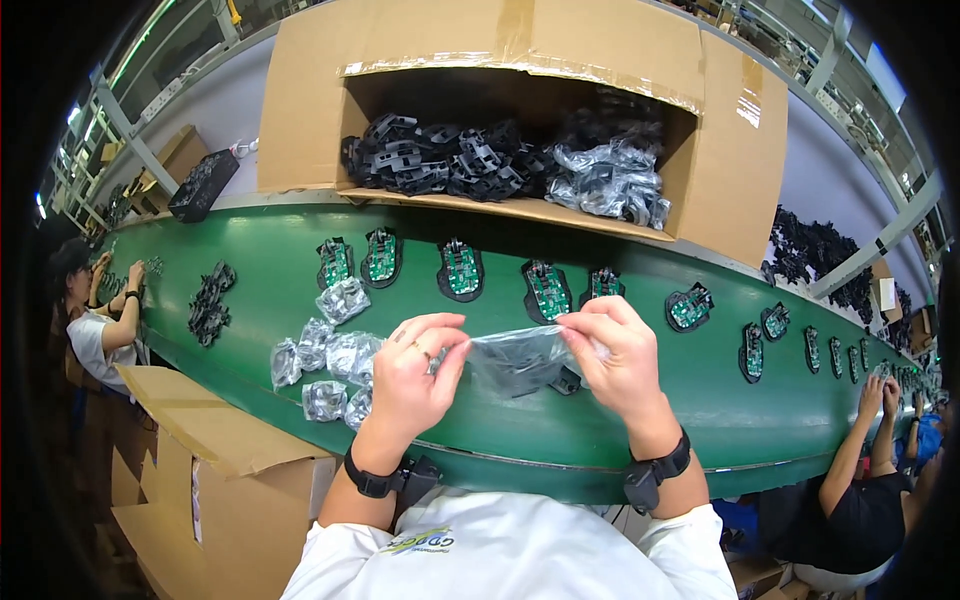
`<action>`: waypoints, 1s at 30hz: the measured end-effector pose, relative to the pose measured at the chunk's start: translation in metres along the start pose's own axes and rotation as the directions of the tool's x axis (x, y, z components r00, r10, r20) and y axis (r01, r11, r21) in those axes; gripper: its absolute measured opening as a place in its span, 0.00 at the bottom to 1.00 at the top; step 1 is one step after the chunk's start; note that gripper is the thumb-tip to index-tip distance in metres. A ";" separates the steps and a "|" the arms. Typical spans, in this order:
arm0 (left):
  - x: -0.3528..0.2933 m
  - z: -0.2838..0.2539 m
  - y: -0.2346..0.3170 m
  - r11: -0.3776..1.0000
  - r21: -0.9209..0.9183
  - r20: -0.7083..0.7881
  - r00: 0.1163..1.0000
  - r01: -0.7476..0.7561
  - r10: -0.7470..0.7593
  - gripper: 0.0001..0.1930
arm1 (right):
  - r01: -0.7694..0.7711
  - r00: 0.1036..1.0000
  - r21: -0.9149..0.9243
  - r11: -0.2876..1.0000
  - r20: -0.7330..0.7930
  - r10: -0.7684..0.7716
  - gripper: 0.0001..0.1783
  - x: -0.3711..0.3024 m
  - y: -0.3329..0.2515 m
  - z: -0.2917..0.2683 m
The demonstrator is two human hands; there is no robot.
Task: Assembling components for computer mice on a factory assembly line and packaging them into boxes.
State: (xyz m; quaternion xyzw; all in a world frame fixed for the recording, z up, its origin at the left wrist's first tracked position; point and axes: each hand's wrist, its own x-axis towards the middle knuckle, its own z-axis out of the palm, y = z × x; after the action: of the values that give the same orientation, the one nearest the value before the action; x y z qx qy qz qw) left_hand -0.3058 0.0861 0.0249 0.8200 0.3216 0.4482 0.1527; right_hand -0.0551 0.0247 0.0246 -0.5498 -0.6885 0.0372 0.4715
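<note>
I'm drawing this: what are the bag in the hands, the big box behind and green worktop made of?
Clear bag: probably thin, glossy plastic, because it's wrinkled and see-through. Brown box: looks like matte cardboard, with taped edges. Green worktop: smooth, with soft shiny patches, perhaps rubber or plastic.

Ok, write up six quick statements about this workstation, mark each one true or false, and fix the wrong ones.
1. The left hand and right hand both grip clear plastic film. True.
2. Green circuit boards and plastic-wrapped bundles lie on the belt. True.
3. The belt is blue. False: it is green.
4. The wrapped group on the belt lies closest to the right hand. False: it lies beside the left hand.
5. A large cardboard box beyond the belt holds black parts. True.
6. That box's opening faces away from the person. False: it faces the person.
</note>
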 end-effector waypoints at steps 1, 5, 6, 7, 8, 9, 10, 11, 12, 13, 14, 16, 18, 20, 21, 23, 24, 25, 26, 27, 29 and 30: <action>0.002 0.000 0.003 0.999 -0.040 0.000 1.000 -0.015 0.015 0.05 | 0.004 0.989 0.065 0.998 -0.145 0.005 0.08 0.000 -0.001 0.002; -0.004 0.013 0.017 0.943 -0.316 0.089 0.987 -0.102 0.137 0.06 | 0.036 0.956 0.160 0.986 -0.293 0.012 0.07 -0.002 -0.001 0.016; -0.004 0.018 0.022 0.937 -0.317 0.098 0.978 -0.147 0.186 0.07 | 0.036 0.956 0.159 0.987 -0.295 0.013 0.07 -0.003 0.001 0.019; -0.004 0.024 0.028 0.928 -0.318 0.107 0.966 -0.191 0.236 0.07 | 0.043 0.948 0.141 0.989 -0.319 0.004 0.07 -0.004 0.003 0.022; -0.009 0.030 0.030 0.926 -0.318 0.114 0.961 -0.205 0.252 0.08 | 0.052 0.940 0.123 0.991 -0.342 -0.007 0.06 -0.005 0.005 0.022; -0.012 0.036 0.032 0.923 -0.317 0.121 0.956 -0.219 0.268 0.08 | 0.053 0.940 0.121 0.991 -0.342 -0.009 0.06 -0.007 0.005 0.022; -0.012 0.038 0.033 0.915 -0.329 0.120 0.951 -0.233 0.285 0.07 | 0.083 0.925 0.130 0.988 -0.378 -0.028 0.06 -0.008 0.004 0.022; -0.013 0.039 0.034 0.914 -0.331 0.119 0.951 -0.233 0.285 0.07 | 0.111 0.909 0.138 0.984 -0.414 -0.044 0.05 -0.011 0.004 0.022; -0.013 0.041 0.035 0.890 -0.424 0.142 0.958 -0.169 0.249 0.07 | 0.111 0.910 0.136 0.984 -0.413 -0.046 0.05 -0.013 0.004 0.023; -0.014 0.044 0.036 0.854 -0.510 0.168 0.962 -0.102 0.215 0.07 | 0.122 0.911 0.280 0.952 -0.412 0.005 0.05 -0.014 0.006 0.025; -0.017 0.046 0.037 0.828 -0.559 0.215 0.960 -0.030 0.180 0.07 | 0.132 0.912 0.416 0.900 -0.407 0.054 0.06 -0.016 0.008 0.029; -0.018 0.053 0.034 0.763 -0.646 0.241 0.957 0.031 0.164 0.08 | 0.109 0.946 0.719 0.686 -0.287 0.151 0.09 -0.025 0.014 0.038; -0.030 0.073 0.029 0.289 -0.889 0.368 0.930 0.354 -0.006 0.19 | 0.097 0.951 0.833 0.545 -0.239 0.194 0.09 -0.028 0.001 0.048; -0.034 0.082 0.032 0.201 -0.871 0.424 0.893 0.448 -0.152 0.23 | 0.057 0.972 0.948 0.313 -0.125 0.201 0.13 -0.034 -0.004 0.055; -0.033 0.082 0.037 0.096 -0.845 0.482 0.827 0.526 -0.288 0.28 | 0.056 0.971 0.947 0.316 -0.125 0.202 0.13 -0.037 -0.006 0.057; -0.032 0.082 0.040 0.168 -0.837 0.458 0.835 0.521 -0.306 0.35 | -0.037 0.961 0.991 0.130 -0.001 0.277 0.18 -0.042 -0.012 0.061; -0.034 0.083 0.040 0.369 -0.834 0.334 0.907 0.410 -0.255 0.36 | -0.128 0.970 0.981 0.143 0.094 0.223 0.22 -0.045 -0.012 0.057; -0.037 0.083 0.039 0.551 -0.787 0.214 0.960 0.278 -0.178 0.37 | -0.132 0.971 0.981 0.139 0.099 0.220 0.22 -0.046 -0.014 0.058; -0.035 0.083 0.036 0.619 -0.748 0.161 0.970 0.239 -0.180 0.36 | -0.147 0.975 0.984 0.098 0.128 0.180 0.22 -0.046 -0.016 0.060; -0.034 0.081 0.035 0.620 -0.747 0.159 0.970 0.240 -0.183 0.36 | -0.165 0.978 0.985 0.056 0.156 0.139 0.22 -0.047 -0.017 0.062; -0.033 0.073 0.036 0.689 -0.586 0.285 0.905 0.425 -0.316 0.32 | -0.229 0.966 0.973 -0.012 0.229 0.117 0.22 -0.054 -0.015 0.065; -0.031 0.078 0.033 0.546 -0.715 0.285 0.895 0.436 -0.343 0.27 | -0.265 0.960 0.958 0.111 0.252 0.119 0.21 -0.056 -0.014 0.065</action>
State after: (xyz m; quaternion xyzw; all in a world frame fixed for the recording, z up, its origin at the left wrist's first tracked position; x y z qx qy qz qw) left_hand -0.2403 0.0432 -0.0199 0.6086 0.2667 0.4494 0.5970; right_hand -0.1127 0.0055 -0.0374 -0.1870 -0.4424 0.5696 0.6670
